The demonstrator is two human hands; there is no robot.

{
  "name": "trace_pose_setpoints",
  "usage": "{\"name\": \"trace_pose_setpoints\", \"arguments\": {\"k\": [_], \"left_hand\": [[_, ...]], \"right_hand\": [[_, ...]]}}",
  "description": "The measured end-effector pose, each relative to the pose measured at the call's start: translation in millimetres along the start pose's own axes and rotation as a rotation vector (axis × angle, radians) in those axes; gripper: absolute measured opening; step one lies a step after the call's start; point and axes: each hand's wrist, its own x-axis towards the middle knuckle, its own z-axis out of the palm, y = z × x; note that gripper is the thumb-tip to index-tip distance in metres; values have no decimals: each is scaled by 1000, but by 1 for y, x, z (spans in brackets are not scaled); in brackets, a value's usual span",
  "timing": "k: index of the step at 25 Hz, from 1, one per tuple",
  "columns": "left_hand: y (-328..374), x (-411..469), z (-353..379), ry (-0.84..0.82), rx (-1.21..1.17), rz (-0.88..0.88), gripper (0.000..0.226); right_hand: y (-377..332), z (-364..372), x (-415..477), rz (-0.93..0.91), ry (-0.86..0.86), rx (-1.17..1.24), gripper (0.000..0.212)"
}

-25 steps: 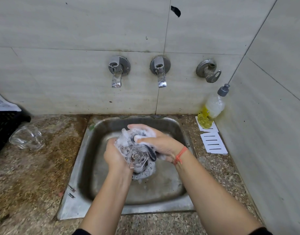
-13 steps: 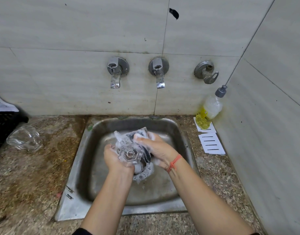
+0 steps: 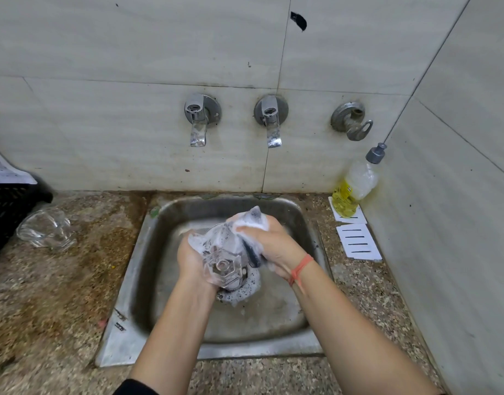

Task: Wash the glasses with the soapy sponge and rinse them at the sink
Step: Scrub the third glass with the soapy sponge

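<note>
Sliding rightward since a second ago, the foamy sponge now bunches under the right hand, whose curled fingers pinch it against the far end of the glass, leaving more of the glass's side bare. Speckled tabletop surrounds the steel sink, and a black crate sits at its left edge. Over the basin, the left hand grips the glass from its left side, base turned toward the camera, with suds below. A second glass lies on the tabletop near the crate. A yellow soap bottle leans in the right corner.
</note>
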Motion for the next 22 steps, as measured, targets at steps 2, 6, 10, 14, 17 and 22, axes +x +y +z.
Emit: {"name": "trace_pose_setpoints", "arguments": {"k": [2, 6, 10, 14, 17, 22], "left_hand": [[-2, -4, 3, -5, -24, 2, 28], [0, -3, 1, -7, -67, 15, 35], [-9, 13, -6, 47, -110, 29, 23], [-6, 20, -12, -30, -230, 34, 32], [-13, 14, -12, -159, -148, -14, 51], [10, 14, -20, -404, 278, -75, 55]], "right_hand": [[0, 4, 1, 3, 60, -18, 20], [-2, 0, -7, 70, -140, -57, 29], [-4, 4, -4, 23, 46, -19, 15], [-1, 10, -13, 73, -121, 35, 24], [2, 9, -1, -2, 134, 97, 20], [-6, -2, 13, -27, 193, -80, 18]]}}
